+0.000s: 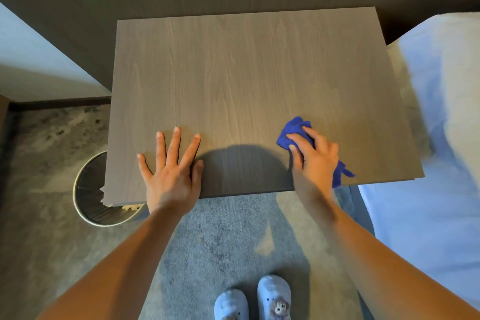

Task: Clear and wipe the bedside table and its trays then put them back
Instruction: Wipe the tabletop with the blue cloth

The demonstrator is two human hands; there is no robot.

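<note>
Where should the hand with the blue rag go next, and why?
Probably slide the right hand and rag away from you, toward the wall. They sit near the table's front edge, so most of the top lies beyond them. The left hand lies flat.

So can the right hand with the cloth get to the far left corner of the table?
Probably yes. The tabletop is bare, so nothing blocks the right hand and cloth. The left hand, flat near the front edge, sits clear of that path.
</note>
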